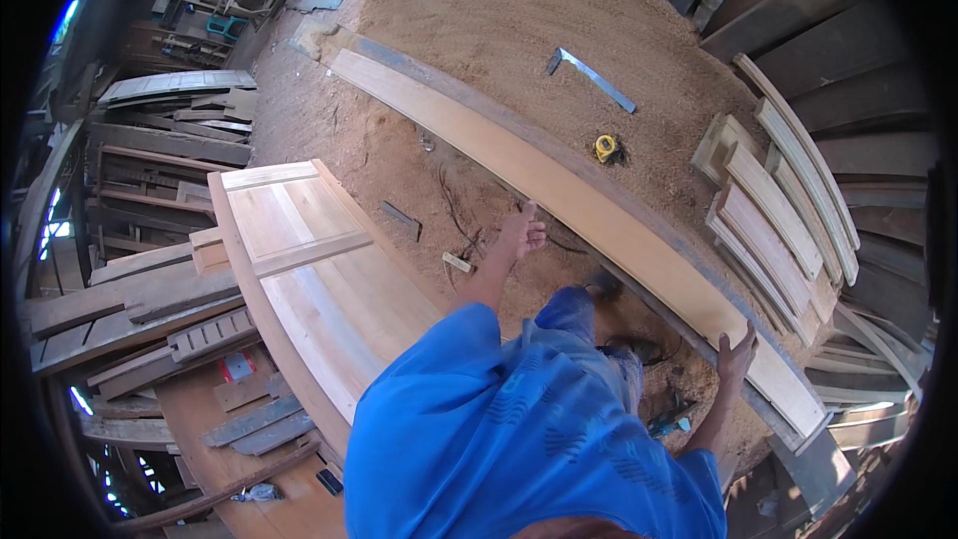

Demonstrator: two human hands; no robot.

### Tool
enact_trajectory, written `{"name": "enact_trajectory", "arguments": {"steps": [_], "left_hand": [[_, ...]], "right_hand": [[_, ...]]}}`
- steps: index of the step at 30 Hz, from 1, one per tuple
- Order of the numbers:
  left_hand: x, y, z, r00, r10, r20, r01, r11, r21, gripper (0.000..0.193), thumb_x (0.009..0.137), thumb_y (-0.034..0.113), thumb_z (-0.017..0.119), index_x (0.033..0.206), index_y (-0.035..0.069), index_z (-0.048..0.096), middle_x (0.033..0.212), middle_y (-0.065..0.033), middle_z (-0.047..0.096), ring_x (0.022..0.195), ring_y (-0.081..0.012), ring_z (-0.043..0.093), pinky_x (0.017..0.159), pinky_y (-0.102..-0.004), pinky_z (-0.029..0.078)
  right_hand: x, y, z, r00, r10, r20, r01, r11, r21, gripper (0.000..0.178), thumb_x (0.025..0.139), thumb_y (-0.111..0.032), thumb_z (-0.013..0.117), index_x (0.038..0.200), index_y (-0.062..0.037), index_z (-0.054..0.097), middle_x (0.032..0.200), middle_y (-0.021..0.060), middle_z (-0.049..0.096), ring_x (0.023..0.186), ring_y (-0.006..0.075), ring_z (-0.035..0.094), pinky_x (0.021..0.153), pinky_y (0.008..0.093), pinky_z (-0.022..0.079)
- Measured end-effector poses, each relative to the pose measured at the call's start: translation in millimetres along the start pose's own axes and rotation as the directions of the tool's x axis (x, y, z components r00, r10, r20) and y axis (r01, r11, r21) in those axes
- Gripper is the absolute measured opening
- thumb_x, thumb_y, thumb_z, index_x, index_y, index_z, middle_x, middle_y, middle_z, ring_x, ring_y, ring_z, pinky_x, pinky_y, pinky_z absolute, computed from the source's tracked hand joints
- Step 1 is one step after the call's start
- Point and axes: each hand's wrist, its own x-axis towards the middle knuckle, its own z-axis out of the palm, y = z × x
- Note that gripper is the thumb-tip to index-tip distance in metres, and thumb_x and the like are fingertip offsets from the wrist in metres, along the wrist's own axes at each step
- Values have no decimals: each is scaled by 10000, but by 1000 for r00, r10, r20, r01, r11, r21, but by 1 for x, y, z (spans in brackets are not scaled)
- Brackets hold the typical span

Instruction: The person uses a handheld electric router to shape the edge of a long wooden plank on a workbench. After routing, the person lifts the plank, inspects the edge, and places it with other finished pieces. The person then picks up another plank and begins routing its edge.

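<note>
No packages, labels, signs or screens visible.

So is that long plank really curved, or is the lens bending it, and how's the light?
Head view: fisheye distortion bows the long plank and door panel; black corners ring the frame; daylight is bright on the sawdust floor, dimmer over the left timber stacks.
</note>
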Motion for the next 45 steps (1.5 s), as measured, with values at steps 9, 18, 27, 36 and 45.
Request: {"name": "enact_trajectory", "arguments": {"steps": [9,18,27,36,45], "left_hand": [[13,-20,36,987,90,134,-117,970,211,459,927,420,694,1131,28,568,937,-106,652,755,-220,669,666,-368,605],[13,-23,44,989,120,84,-131,980,147,365,950,360,666,1119,43,600,899,-89,668,705,-201,656,648,-364,586],[19,-32,46,994,38,98,-40,999,14,400,947,365,673,1126,19,580,1014,-150,675,885,-280,682,791,-447,585],[13,-39,64,993,104,58,-96,987,-128,409,955,332,671,1196,26,546,1108,-152,665,987,-295,666,887,-472,565],[17,-35,61,995,52,83,-50,998,-29,389,966,326,655,1185,30,530,1125,-161,655,1007,-302,655,862,-482,566]], "right_hand": [[22,-47,24,963,-82,257,175,914,-366,1216,619,-316,920,1572,-149,184,1558,211,311,1377,520,317,1192,576,193],[15,-40,39,948,-265,175,318,788,-527,1270,574,-317,940,1558,-87,171,1504,271,330,1346,552,339,1184,618,172],[20,-56,40,969,-203,140,246,842,-480,885,724,-24,723,1488,-58,277,1409,290,410,1295,584,380,1138,620,241],[28,-51,49,971,-194,142,240,779,-579,930,692,-90,789,1477,-40,293,1394,261,443,1308,518,412,1171,568,241],[37,-56,44,970,-95,222,217,748,-628,962,700,-201,816,1503,-52,307,1401,228,482,1313,510,428,1166,574,237]]}}
